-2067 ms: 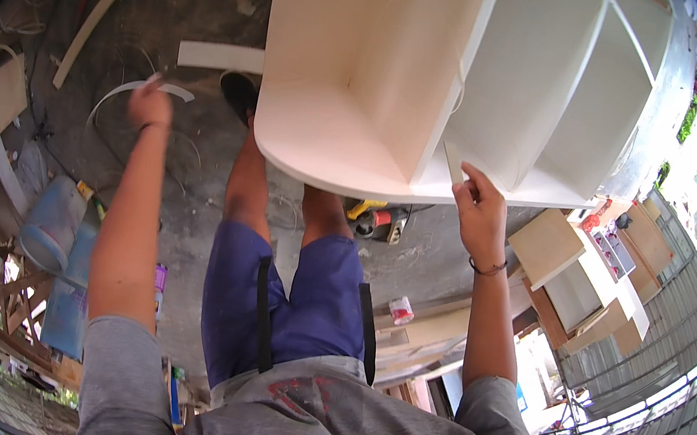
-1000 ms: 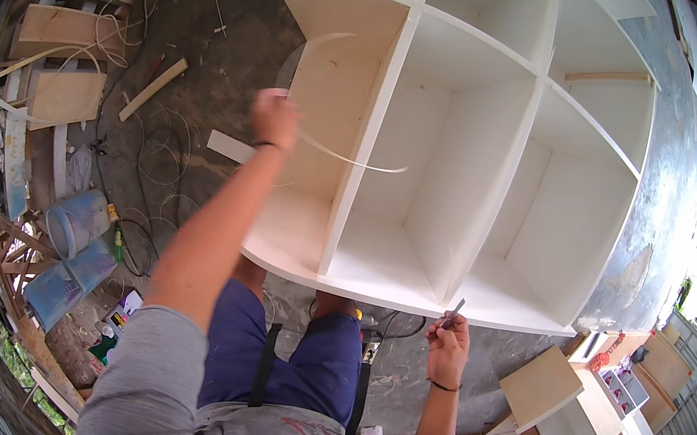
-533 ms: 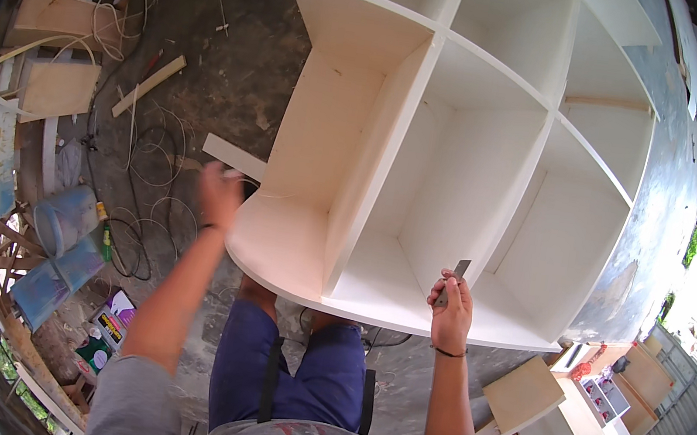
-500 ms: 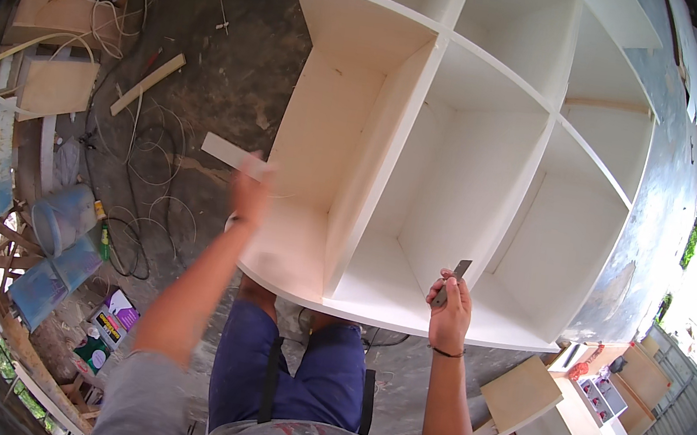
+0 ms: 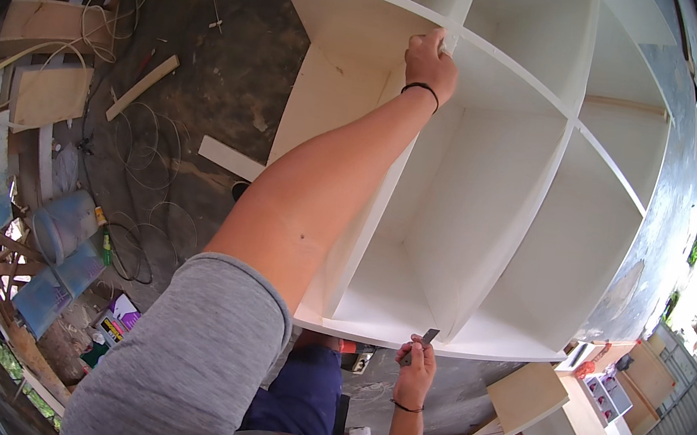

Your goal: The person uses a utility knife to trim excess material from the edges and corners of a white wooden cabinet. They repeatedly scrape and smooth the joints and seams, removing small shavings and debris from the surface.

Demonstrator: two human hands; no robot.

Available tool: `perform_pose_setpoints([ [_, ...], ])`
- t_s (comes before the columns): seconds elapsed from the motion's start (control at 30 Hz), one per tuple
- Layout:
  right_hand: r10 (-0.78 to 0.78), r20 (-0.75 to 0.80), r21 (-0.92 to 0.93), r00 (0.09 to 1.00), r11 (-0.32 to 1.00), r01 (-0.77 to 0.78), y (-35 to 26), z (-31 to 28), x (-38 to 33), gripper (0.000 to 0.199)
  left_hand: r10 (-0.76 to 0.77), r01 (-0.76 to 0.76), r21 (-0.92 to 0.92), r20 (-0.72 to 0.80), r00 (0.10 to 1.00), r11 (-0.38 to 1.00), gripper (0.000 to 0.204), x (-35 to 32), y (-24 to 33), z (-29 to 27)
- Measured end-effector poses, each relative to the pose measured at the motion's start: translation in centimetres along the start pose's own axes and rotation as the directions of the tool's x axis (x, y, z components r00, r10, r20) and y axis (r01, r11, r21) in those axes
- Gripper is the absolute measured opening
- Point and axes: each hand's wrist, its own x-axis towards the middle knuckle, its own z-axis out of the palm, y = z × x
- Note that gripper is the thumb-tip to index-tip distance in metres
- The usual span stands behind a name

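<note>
A white open-fronted cabinet (image 5: 494,184) with several compartments lies before me. My left hand (image 5: 432,63) reaches far across it, fingers curled at the edge of the divider where it meets the cross board. What those fingers pinch, if anything, is hidden. Near the cabinet's front edge, my right hand (image 5: 414,377) is closed around a utility knife (image 5: 427,339), its dark flat blade pointing up and away. The left forearm covers much of the leftmost compartment.
On the floor to the left lie a white strip (image 5: 229,158), a wooden stick (image 5: 144,88) and loose cables. Wooden pieces (image 5: 57,27) and a bucket (image 5: 66,224) line the far left. Plywood boxes (image 5: 554,425) stand at the lower right.
My left hand has swung from the cabinet's left side up and right to the divider joint. The right hand with the utility knife has drawn back toward me.
</note>
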Motion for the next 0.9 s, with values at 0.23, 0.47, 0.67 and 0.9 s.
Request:
perform_pose_setpoints([
  [0.23, -0.026, 0.047, -0.031, 0.999, 0.999, 0.027, 0.7, 1.5, 0.2, 0.019, 0.27, -0.275, 0.041, 0.088, 0.959, 0.961, 0.032, -0.2, -0.5, -1.5],
  [0.47, -0.162, -0.03, -0.284, 0.986, 0.947, 0.147, -0.6, 1.9, 2.4, 0.023, 0.566, -0.618, -0.016, 0.418, 0.71, 0.786, 0.029, -2.4, 1.4, -6.5],
  [0.67, -0.553, 0.348, -0.665, 0.757, 0.423, 0.615, -11.8, 8.8, 10.1, 0.017, 0.306, -0.352, 0.309, 0.189, 0.933, 0.883, 0.028, -16.6, -7.2, -22.0],
  [0.9, -0.566, 0.819, -0.357, 0.091, -0.379, 0.854, -29.5, 26.7, 18.9, 0.032, -0.586, 0.733, 0.138, -0.51, 0.629, 0.666, 0.048, -32.6, -19.7, -31.4],
])
